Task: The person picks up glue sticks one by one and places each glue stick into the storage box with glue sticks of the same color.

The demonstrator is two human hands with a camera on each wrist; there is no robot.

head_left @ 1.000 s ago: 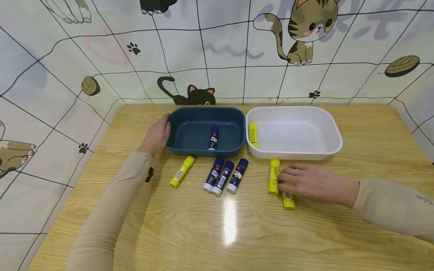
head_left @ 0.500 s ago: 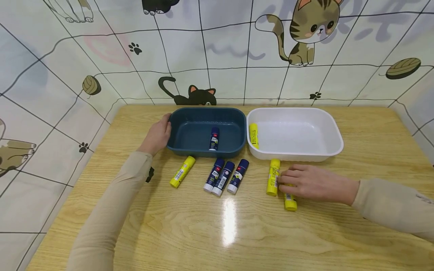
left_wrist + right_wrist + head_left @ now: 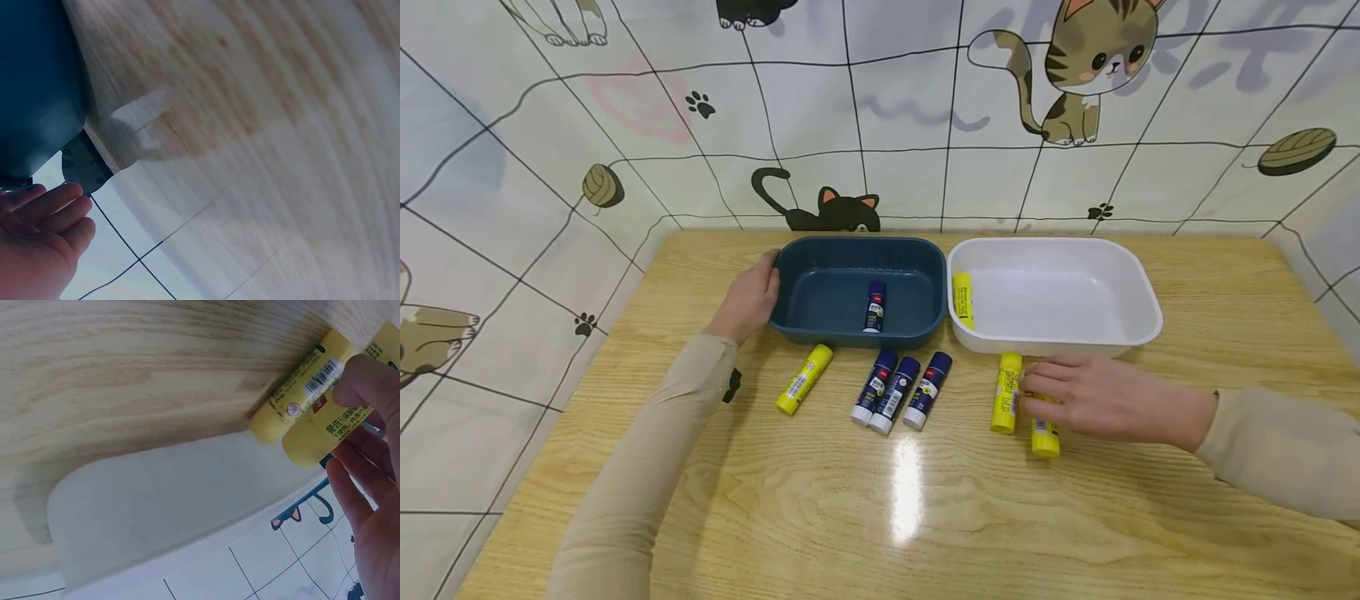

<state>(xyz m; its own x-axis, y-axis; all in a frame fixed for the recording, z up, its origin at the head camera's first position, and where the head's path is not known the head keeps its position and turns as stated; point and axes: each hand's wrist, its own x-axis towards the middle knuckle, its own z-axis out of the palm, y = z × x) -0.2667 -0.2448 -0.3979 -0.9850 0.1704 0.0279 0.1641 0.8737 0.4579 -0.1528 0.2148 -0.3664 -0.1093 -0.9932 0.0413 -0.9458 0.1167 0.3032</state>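
Note:
In the head view my right hand [image 3: 1097, 400] pinches a yellow glue stick [image 3: 1045, 439] between thumb and fingers, in front of the white bin. The right wrist view shows the thumb across this held glue stick [image 3: 331, 428]. Beside it on the table lies another yellow glue stick [image 3: 1007, 392]. My left hand [image 3: 747, 298] rests against the left end of the dark blue bin [image 3: 808, 337]; its fingers [image 3: 62, 212] look relaxed in the left wrist view. One blue glue stick [image 3: 875, 307] lies in that bin. The white bin [image 3: 1052, 342] contains a yellow glue stick [image 3: 963, 301].
Several more glue sticks lie before the blue bin: a yellow glue stick [image 3: 804, 380] at left and three blue ones, including a blue glue stick [image 3: 928, 390] at the right. The bins stand side by side on a wooden table [image 3: 790, 508], near a cat-patterned backdrop [image 3: 902, 108].
My right hand has shifted slightly right and away from me with the yellow glue stick, widening the gap to the neighbouring one. The left hand has stayed at the blue bin.

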